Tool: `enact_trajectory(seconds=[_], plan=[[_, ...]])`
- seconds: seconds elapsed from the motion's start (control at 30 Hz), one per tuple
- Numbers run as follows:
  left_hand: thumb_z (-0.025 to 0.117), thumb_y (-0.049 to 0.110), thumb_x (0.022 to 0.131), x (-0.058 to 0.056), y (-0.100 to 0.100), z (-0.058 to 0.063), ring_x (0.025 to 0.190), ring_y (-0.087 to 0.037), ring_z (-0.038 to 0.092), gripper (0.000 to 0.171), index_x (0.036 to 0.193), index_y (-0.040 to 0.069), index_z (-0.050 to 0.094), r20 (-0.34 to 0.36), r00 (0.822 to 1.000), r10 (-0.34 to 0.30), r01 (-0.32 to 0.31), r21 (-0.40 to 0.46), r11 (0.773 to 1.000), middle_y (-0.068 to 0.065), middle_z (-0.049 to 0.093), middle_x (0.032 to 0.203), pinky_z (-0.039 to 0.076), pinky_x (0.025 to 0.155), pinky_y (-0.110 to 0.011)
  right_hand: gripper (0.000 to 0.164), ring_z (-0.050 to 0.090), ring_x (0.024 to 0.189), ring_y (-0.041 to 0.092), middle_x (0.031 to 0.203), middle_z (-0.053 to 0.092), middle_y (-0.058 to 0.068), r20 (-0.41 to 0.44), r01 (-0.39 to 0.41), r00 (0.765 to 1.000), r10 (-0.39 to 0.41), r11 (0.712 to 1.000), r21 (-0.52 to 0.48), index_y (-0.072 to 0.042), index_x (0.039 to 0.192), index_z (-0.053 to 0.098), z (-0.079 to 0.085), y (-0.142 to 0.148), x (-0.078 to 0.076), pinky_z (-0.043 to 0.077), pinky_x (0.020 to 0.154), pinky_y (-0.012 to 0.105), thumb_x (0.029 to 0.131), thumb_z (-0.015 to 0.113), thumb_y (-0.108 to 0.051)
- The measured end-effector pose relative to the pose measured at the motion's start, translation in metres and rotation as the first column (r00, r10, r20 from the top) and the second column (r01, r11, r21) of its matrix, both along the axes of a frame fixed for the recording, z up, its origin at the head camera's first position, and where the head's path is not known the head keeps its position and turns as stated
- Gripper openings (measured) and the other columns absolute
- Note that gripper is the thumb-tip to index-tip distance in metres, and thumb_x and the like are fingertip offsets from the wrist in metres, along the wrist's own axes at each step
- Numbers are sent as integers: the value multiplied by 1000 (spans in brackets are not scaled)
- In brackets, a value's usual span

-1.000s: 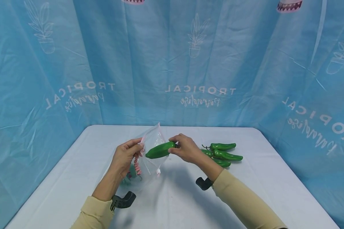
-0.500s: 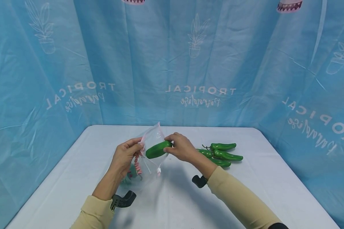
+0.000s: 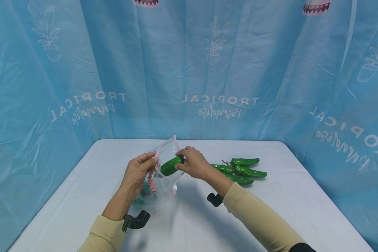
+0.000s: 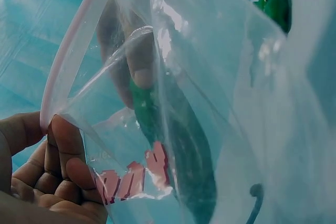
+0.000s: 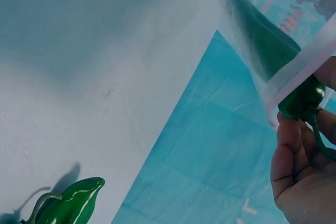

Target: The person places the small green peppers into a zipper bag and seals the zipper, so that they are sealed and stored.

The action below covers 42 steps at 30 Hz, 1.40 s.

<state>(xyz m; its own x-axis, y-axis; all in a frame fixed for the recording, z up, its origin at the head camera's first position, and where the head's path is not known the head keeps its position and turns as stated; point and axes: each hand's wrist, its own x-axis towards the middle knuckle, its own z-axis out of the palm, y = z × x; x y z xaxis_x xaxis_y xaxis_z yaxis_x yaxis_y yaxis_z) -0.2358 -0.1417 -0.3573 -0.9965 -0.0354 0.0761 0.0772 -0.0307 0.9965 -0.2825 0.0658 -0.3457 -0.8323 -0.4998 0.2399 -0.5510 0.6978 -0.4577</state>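
My left hand pinches the pink-edged rim of a clear zip bag, holding its mouth apart. Pink printing shows on the bag's side. My right hand grips a green chili pepper by its stem end. In the right wrist view most of that pepper lies inside the bag, its stem end at the rim between thumb and fingers. Through the left wrist view's plastic, the pepper points downward. Greenish contents show low in the bag, blurred by the film.
Several more green peppers lie in a group on the white table, right of the bag. A blue curtain hangs behind the table and along both sides. Each wrist wears a black camera mount.
My right hand has moved left and carried the pepper farther into the bag's mouth. My left hand keeps its grip on the rim in nearly the same place.
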Motion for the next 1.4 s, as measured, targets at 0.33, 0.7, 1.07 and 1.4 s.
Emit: enact_trajectory(seconds=[0.33, 0.7, 1.07, 1.4], plan=[[62, 20, 91, 0, 0, 0, 67, -8, 52, 39, 125, 0, 57, -8, 1000, -5, 5, 13, 1000, 10, 63, 74, 45, 62, -21, 45, 60, 97, 24, 111, 61, 5, 23, 2, 1000, -1, 999, -33, -11, 124, 61, 0, 7, 4, 52, 76, 32, 84, 70, -32], [62, 19, 91, 1, -2, 1, 65, -8, 52, 40, 125, -1, 57, -7, 1000, 5, -5, 48, 999, 10, 63, 74, 44, 58, -20, 43, 59, 101, 23, 112, 62, 4, 81, 26, 997, -15, 990, -137, -13, 122, 62, -2, 23, 8, 51, 79, 34, 84, 71, -31], [64, 21, 90, 1, -4, 5, 65, -7, 51, 42, 125, -3, 56, -10, 1000, 7, -6, 62, 998, 10, 62, 76, 43, 57, -19, 38, 58, 102, 18, 110, 63, -2, 115, 125, 988, -103, 970, -207, -19, 118, 63, -6, 57, 16, 50, 85, 37, 83, 72, -30], [65, 23, 90, 1, -5, 4, 66, -8, 51, 42, 123, -2, 57, -15, 1000, 12, -11, 64, 998, 10, 63, 74, 44, 58, -19, 39, 60, 101, 18, 113, 64, 0, 126, 141, 985, -116, 965, -221, -17, 119, 63, -16, 90, 15, 50, 86, 37, 84, 71, -32]])
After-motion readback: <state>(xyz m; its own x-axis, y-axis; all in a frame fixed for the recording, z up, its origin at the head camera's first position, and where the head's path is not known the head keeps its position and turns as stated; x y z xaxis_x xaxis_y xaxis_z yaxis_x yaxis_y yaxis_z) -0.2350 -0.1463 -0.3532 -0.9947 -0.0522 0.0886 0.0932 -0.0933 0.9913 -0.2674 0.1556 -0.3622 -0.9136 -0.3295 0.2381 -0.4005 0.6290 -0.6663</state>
